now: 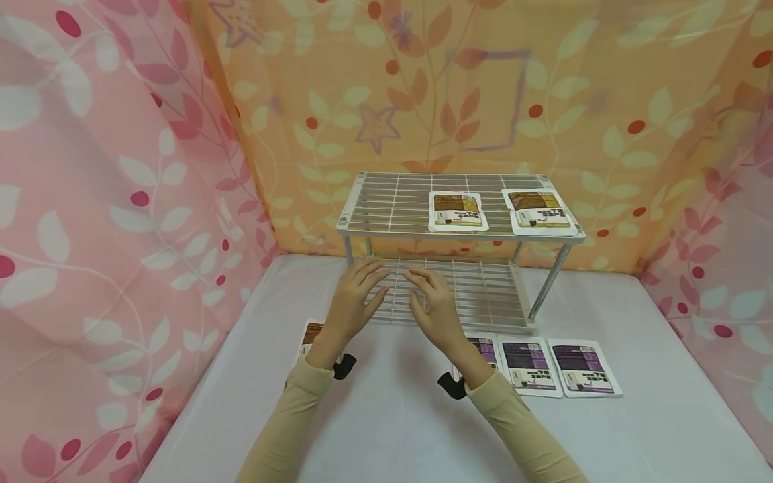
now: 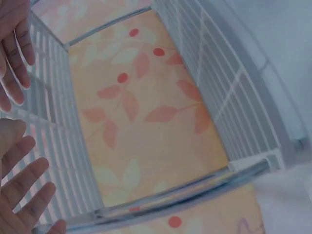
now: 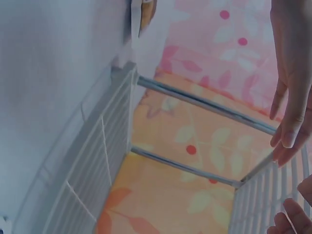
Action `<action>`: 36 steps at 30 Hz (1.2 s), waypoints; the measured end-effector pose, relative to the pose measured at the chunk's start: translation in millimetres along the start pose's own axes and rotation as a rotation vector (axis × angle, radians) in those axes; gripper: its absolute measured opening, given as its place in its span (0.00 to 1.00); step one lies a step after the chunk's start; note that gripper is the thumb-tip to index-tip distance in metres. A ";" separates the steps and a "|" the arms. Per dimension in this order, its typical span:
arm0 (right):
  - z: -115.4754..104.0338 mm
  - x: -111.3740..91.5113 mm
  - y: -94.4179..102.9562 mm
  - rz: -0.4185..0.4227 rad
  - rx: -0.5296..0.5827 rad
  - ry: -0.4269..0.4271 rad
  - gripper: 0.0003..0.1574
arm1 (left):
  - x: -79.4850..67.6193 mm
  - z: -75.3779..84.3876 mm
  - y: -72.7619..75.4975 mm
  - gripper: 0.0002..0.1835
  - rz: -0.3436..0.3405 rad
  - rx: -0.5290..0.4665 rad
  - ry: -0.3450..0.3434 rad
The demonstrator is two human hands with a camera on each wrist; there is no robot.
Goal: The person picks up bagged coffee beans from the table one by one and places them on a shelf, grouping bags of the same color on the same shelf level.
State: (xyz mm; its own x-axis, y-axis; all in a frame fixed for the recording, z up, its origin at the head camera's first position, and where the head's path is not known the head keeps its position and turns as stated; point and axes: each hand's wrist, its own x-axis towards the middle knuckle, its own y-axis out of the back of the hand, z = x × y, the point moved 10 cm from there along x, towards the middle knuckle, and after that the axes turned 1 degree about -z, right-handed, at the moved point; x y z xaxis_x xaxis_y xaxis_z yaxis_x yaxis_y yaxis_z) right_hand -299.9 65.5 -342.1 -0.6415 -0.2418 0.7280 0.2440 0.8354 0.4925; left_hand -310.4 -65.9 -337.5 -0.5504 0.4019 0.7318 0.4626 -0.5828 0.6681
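My left hand point(image 1: 355, 303) and right hand point(image 1: 439, 314) hover in front of a two-tier white wire rack point(image 1: 386, 204), a small gap between them. Fingers are relaxed and spread a little, and neither hand holds anything. In the head view the fingertips overlap the rack's lower shelf point(image 1: 489, 288). Two flat pouches with brown and yellow labels lie on the top shelf, one right of centre point(image 1: 457, 211) and one at the right end point(image 1: 539, 212). A brown-labelled pouch point(image 1: 311, 335) on the table is partly hidden by my left wrist.
Purple-labelled pouches lie in a row on the white table point(image 1: 386, 436): one partly behind my right forearm point(image 1: 485, 349), then a middle pouch point(image 1: 530, 366) and a right pouch point(image 1: 584, 367). Metal posts point(image 1: 549, 282) hold up the rack. Patterned cloth point(image 1: 314, 80) hangs behind and at both sides.
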 end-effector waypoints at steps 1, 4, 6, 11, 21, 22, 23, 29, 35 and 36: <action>0.4 -1.2 -3.7 -0.003 0.011 -0.006 0.22 | -3.8 -3.9 -0.1 0.20 -0.009 0.009 0.017; 1.5 -5.1 -14.7 -0.015 0.023 -0.018 0.21 | -14.3 -14.4 -1.2 0.19 -0.044 0.017 0.066; 1.9 -7.4 -21.6 -0.023 0.034 -0.026 0.21 | -21.2 -20.4 -2.5 0.20 -0.058 0.018 0.084; 8.0 -15.8 -43.4 -0.077 0.050 -0.074 0.21 | -39.9 -35.0 -7.7 0.19 -0.081 0.016 0.110; 12.4 -34.4 -91.5 -0.213 0.133 -0.151 0.23 | -76.9 -58.7 -19.4 0.17 -0.191 0.033 0.218; 12.4 -36.2 -96.6 -0.231 0.140 -0.163 0.23 | -81.0 -61.2 -20.8 0.17 -0.211 0.038 0.236; 12.4 -38.1 -101.8 -0.251 0.153 -0.175 0.23 | -85.0 -63.7 -22.2 0.17 -0.230 0.043 0.254; 12.2 -48.2 -129.3 -0.342 0.253 -0.235 0.24 | -107.8 -80.9 -25.4 0.18 -0.309 0.057 0.344; 15.4 -60.6 -154.0 -0.415 0.354 -0.302 0.24 | -128.3 -101.8 -23.9 0.21 -0.361 0.044 0.467; 17.0 -62.7 -157.6 -0.422 0.366 -0.322 0.24 | -131.4 -104.4 -23.7 0.21 -0.372 0.038 0.492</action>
State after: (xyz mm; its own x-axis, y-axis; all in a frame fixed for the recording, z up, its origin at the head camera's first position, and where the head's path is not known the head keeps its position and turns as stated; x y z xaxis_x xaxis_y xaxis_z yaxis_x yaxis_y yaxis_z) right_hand -310.5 -42.6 -473.5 -0.8285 -0.4733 0.2994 -0.3040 0.8291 0.4693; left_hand -321.6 -178.7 -463.6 -0.9317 0.1948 0.3066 0.1974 -0.4368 0.8776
